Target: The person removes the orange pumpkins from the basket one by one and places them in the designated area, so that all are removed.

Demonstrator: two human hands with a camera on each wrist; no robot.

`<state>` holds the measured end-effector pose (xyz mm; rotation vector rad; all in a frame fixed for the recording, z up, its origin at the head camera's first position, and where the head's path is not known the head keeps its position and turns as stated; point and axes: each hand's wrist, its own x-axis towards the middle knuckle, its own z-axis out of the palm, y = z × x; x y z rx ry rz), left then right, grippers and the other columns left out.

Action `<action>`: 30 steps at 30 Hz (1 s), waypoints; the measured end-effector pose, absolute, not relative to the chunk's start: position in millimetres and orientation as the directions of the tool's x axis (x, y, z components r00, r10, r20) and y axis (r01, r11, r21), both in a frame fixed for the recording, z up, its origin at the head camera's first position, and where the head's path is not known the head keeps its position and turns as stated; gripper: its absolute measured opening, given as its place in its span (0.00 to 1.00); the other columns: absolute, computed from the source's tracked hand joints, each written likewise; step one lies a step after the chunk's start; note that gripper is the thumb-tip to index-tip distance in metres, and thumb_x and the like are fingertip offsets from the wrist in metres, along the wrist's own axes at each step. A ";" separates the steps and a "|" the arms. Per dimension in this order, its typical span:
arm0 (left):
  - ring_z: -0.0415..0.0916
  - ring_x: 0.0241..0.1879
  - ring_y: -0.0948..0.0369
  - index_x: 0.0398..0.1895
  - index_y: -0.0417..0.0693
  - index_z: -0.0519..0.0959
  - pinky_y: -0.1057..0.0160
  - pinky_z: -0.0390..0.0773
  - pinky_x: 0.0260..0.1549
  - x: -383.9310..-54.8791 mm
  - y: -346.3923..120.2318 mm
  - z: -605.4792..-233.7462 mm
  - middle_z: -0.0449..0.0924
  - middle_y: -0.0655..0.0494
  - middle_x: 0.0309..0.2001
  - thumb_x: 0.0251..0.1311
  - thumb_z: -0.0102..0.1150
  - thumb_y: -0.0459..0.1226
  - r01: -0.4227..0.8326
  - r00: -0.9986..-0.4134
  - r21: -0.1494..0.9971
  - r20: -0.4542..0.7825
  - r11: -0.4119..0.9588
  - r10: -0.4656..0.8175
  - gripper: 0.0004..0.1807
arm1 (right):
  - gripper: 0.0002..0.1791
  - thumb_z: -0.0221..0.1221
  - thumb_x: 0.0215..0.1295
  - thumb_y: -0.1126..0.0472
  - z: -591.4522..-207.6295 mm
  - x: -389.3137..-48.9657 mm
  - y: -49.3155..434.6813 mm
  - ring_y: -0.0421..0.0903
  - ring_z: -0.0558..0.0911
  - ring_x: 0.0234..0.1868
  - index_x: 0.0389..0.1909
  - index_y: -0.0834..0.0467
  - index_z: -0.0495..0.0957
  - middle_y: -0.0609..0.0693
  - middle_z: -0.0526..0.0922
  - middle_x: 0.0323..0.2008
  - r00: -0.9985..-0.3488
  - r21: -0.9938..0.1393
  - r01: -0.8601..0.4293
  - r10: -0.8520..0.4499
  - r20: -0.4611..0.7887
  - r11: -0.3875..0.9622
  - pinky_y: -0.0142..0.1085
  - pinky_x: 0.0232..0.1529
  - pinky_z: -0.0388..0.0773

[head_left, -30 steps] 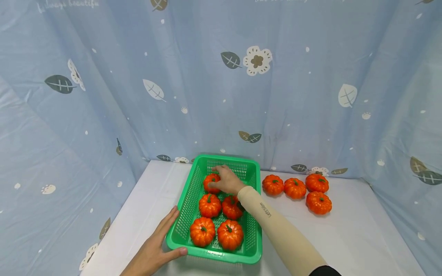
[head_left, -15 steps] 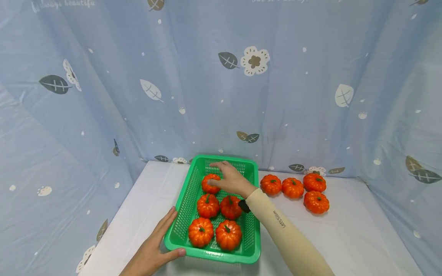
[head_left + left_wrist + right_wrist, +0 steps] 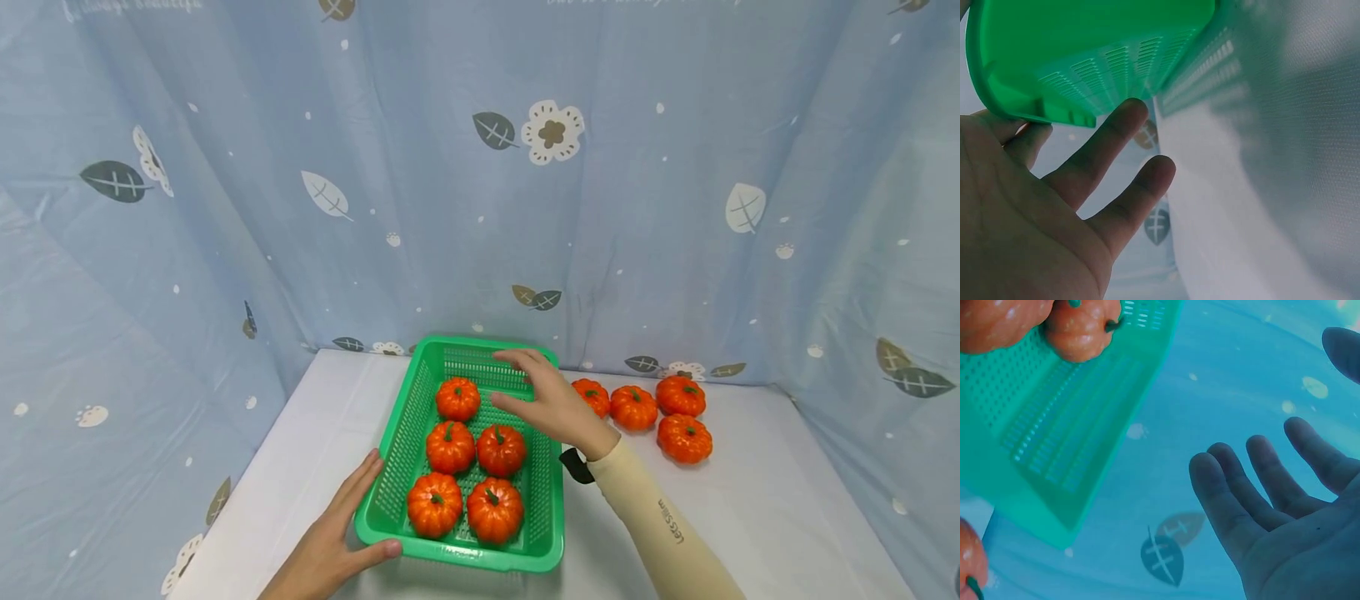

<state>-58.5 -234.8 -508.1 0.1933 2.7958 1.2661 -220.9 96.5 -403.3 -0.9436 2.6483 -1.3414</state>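
Note:
A green plastic basket (image 3: 461, 552) with slotted walls holds several small orange pumpkins, among them a far-left pumpkin (image 3: 457, 398) standing by itself near the back. My left hand (image 3: 326, 537) rests at the basket's near left corner, thumb along the front rim and fingers spread against the side. In the left wrist view two of its fingers (image 3: 1113, 147) reach out straight beside the basket wall. Above the basket's right side hovers my right hand (image 3: 551, 404), fingers apart and holding nothing. The right wrist view also shows that palm (image 3: 1297, 544) bare, beside the basket.
Right of the basket, several more pumpkins (image 3: 633, 408) stand on the white tabletop (image 3: 750, 508); my right hand partly covers the nearest. A blue patterned curtain (image 3: 420, 167) encloses the table at the back and sides. A black strap (image 3: 576, 467) shows at the right wrist.
My right hand has come away from the far-left pumpkin in the basket and moved right, its fingers spread. The pumpkin stays in the basket. The left hand keeps its place.

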 end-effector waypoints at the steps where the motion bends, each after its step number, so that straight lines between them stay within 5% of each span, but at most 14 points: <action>1: 0.44 0.77 0.51 0.81 0.76 0.47 0.26 0.62 0.61 -58.8 -234.7 -507.9 0.40 0.75 0.81 0.55 0.72 0.59 0.088 -0.990 0.751 -0.008 0.654 0.142 0.56 | 0.32 0.66 0.68 0.46 -403.6 -218.5 100.1 0.45 0.72 0.62 0.71 0.44 0.70 0.42 0.69 0.67 -0.821 -0.742 -0.500 -0.518 0.242 0.446 0.47 0.61 0.74; 7: 0.45 0.78 0.50 0.81 0.75 0.47 0.27 0.62 0.62 -59.6 -234.9 -507.6 0.41 0.74 0.81 0.54 0.72 0.60 0.085 -0.991 0.750 -0.006 0.656 0.135 0.56 | 0.33 0.65 0.68 0.45 -405.4 -206.6 119.8 0.45 0.71 0.64 0.72 0.43 0.68 0.41 0.67 0.70 -0.833 -0.739 -0.493 -0.494 0.249 0.460 0.49 0.63 0.72; 14: 0.44 0.77 0.51 0.81 0.76 0.47 0.26 0.62 0.61 -59.7 -233.9 -508.3 0.40 0.74 0.81 0.55 0.72 0.58 0.075 -0.990 0.757 -0.021 0.650 0.139 0.55 | 0.32 0.66 0.68 0.46 -416.3 -198.5 142.5 0.50 0.74 0.59 0.71 0.47 0.70 0.47 0.70 0.69 -0.850 -0.712 -0.506 -0.424 0.313 0.487 0.48 0.48 0.80; 20: 0.44 0.77 0.52 0.81 0.76 0.47 0.27 0.63 0.61 -60.5 -232.4 -508.6 0.41 0.75 0.80 0.55 0.72 0.58 0.074 -0.990 0.755 -0.022 0.652 0.138 0.55 | 0.32 0.66 0.68 0.50 -427.5 -196.3 168.2 0.53 0.73 0.64 0.71 0.50 0.70 0.49 0.70 0.68 -0.864 -0.722 -0.495 -0.357 0.354 0.483 0.55 0.59 0.76; 30: 0.45 0.78 0.51 0.81 0.76 0.47 0.28 0.63 0.62 -61.0 -232.6 -509.8 0.41 0.76 0.80 0.55 0.73 0.57 0.070 -0.991 0.749 -0.022 0.659 0.131 0.55 | 0.33 0.67 0.69 0.53 -437.4 -202.6 217.1 0.54 0.73 0.62 0.71 0.52 0.69 0.53 0.71 0.65 -0.901 -0.685 -0.432 -0.246 0.358 0.586 0.55 0.56 0.75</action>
